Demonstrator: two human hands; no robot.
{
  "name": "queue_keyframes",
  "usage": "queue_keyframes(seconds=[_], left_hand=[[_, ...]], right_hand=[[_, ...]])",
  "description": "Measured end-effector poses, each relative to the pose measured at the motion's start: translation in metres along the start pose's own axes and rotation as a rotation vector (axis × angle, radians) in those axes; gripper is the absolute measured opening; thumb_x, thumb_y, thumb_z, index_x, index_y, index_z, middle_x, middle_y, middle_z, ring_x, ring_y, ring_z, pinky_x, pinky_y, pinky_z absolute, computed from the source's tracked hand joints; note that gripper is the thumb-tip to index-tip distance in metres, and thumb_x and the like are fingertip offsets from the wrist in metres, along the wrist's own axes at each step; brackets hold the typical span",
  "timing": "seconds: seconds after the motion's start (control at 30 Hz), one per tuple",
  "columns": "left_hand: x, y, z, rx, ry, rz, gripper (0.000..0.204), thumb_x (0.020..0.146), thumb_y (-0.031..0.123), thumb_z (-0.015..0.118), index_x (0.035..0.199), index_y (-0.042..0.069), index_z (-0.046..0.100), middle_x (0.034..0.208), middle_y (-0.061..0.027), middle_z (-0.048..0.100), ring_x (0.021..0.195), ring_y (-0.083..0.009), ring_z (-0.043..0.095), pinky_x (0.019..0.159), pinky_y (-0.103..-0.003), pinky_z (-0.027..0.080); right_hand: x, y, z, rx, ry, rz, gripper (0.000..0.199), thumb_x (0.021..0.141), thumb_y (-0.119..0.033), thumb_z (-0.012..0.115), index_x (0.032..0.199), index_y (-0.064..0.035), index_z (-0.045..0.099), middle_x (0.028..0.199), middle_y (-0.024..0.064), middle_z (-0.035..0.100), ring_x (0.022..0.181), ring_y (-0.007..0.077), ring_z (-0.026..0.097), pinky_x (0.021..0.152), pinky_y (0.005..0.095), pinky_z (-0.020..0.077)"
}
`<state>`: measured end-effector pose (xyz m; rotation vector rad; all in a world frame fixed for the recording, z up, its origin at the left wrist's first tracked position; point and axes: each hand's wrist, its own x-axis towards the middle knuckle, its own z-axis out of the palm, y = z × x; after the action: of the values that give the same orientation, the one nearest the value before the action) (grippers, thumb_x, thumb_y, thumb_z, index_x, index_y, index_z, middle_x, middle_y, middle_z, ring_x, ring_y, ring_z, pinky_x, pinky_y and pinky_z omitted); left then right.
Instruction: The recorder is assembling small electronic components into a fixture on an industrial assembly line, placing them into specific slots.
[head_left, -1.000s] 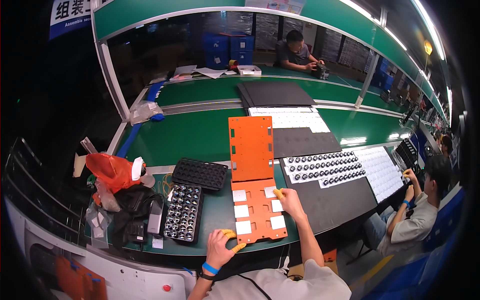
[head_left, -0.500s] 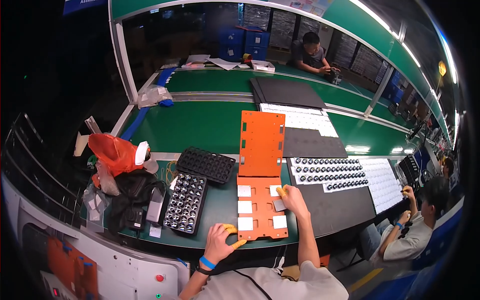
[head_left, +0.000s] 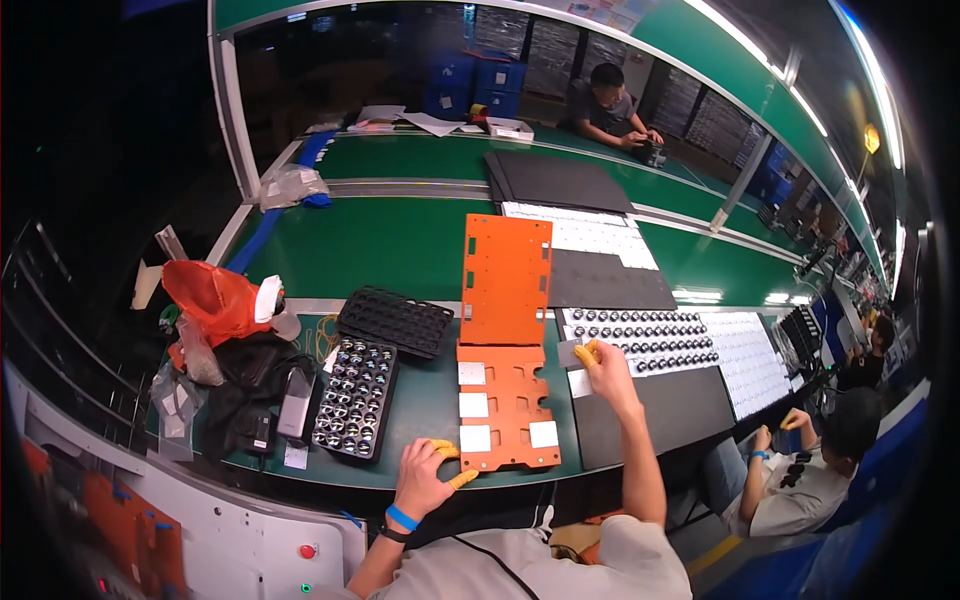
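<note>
An orange fixture [head_left: 508,430] lies on the bench before me, its hinged orange lid [head_left: 505,280] raised. White square plates [head_left: 475,438] fill the left column of its pockets, and one more white plate [head_left: 543,434] sits at the lower right. My left hand [head_left: 425,475], in yellow finger cots, rests by the fixture's lower left corner, thumb and fingers apart. Over the black sheet to the right, my right hand [head_left: 607,372] pinches a greyish square plate [head_left: 570,355]. Just below it is another white square plate [head_left: 580,383], apparently on the sheet's edge.
Left of the fixture stand a black tray [head_left: 355,400] of shiny round parts and a black tray [head_left: 395,322] with unfilled pockets. White strips of round black parts [head_left: 640,340] lie at right. An orange bag [head_left: 215,300] is far left. Co-workers sit at right [head_left: 800,480] and across [head_left: 605,110].
My right hand has moved right, off the fixture to the black sheet. Two square plates have left the fixture's right column. My left hand stays by the fixture's corner.
</note>
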<state>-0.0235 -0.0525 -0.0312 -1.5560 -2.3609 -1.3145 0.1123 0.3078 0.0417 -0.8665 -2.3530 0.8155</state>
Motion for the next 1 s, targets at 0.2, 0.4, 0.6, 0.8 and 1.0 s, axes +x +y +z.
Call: queue_keyframes(seconds=[0.2,0.4,0.6,0.8,1.0], left_hand=[[0.003,0.004,0.0,-0.008,-0.02,0.007,0.039,0.077,0.038,0.086,0.093,0.005,0.074,0.102,-0.0076,0.069,0.104,-0.029,0.059,0.089,-0.042,0.045],[0.002,0.005,-0.001,-0.003,-0.03,-0.018,0.04,0.075,0.037,0.087,0.094,0.005,0.074,0.103,-0.0081,0.069,0.104,-0.0296,0.059,0.091,-0.042,0.045],[0.006,0.011,-0.001,-0.007,-0.017,-0.016,0.041,0.072,0.034,0.09,0.094,0.003,0.073,0.103,-0.0097,0.068,0.104,-0.0315,0.058,0.092,-0.044,0.045],[0.008,0.01,0.0,-0.001,-0.02,-0.009,0.043,0.07,0.032,0.091,0.094,0.002,0.073,0.103,-0.0112,0.069,0.104,-0.0314,0.058,0.091,-0.044,0.046],[0.003,0.01,0.003,0.022,0.015,-0.039,0.043,0.069,0.032,0.091,0.094,0.002,0.073,0.103,-0.0111,0.069,0.103,-0.0316,0.059,0.091,-0.044,0.046]], right_hand=[[0.003,0.103,-0.051,-0.767,0.061,-0.535,0.025,0.094,-0.024,0.068,0.077,-0.009,0.057,0.06,0.0108,0.061,0.056,0.0321,0.065,0.054,0.045,0.0503],[-0.054,0.085,-0.032,-0.741,0.043,-0.941,0.033,0.083,-0.026,0.08,0.068,-0.0132,0.053,0.064,0.0002,0.053,0.06,0.0192,0.056,0.057,0.0353,0.0444],[-0.097,0.078,-0.039,-0.383,0.37,-0.411,0.021,0.081,-0.016,0.083,0.079,-0.0064,0.064,0.064,0.0061,0.06,0.054,0.0281,0.06,0.053,0.0383,0.0492],[-0.102,0.079,-0.036,-0.446,0.265,-0.082,0.03,0.078,-0.023,0.086,0.096,-0.0059,0.069,0.088,0.0069,0.064,0.077,0.026,0.065,0.065,0.0388,0.054],[-0.071,0.102,-0.045,-0.425,0.194,-0.18,0.024,0.08,-0.013,0.078,0.101,-0.0038,0.07,0.095,0.0129,0.063,0.092,0.0329,0.064,0.078,0.043,0.0546]])
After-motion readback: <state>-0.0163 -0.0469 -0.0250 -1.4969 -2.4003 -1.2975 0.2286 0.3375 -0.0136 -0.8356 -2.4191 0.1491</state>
